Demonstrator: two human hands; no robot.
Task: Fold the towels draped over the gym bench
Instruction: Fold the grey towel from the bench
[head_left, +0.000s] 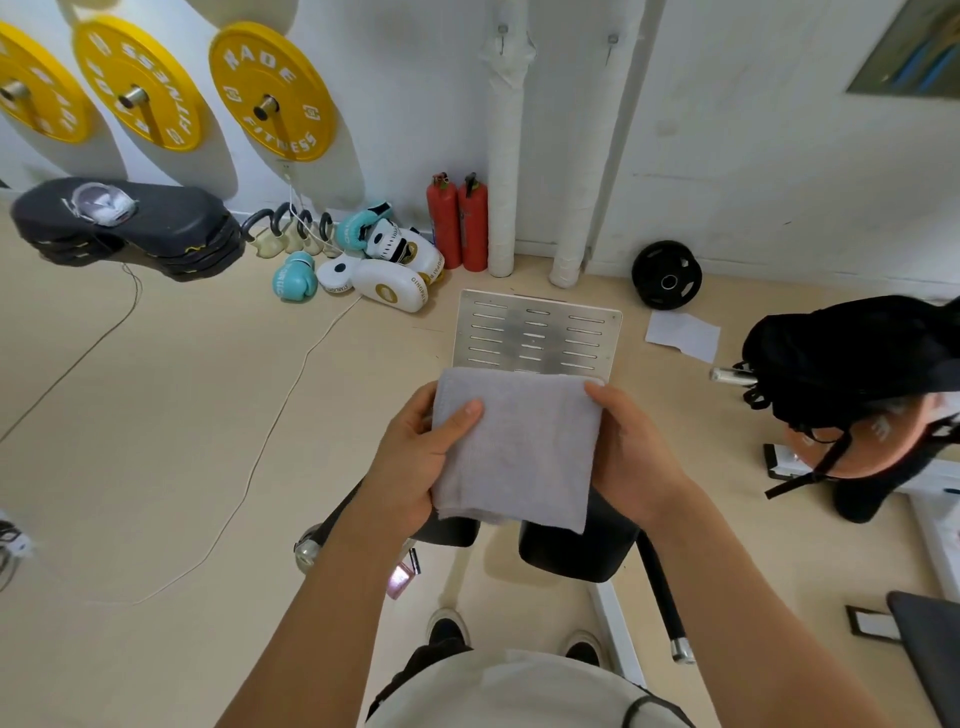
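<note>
Seemingly folded, grey towel (514, 447) held by left hand (410, 462), right hand (631, 452).

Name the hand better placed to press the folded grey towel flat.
Left, probably: the left hand already lays its thumb across the top of the folded grey cloth towel, while the right hand only holds its edge.

Yellow weight plates (272, 91) are hanging on the white wall (727, 130); two red extinguishers (458, 222) are standing on the beige floor (156, 415).
</note>
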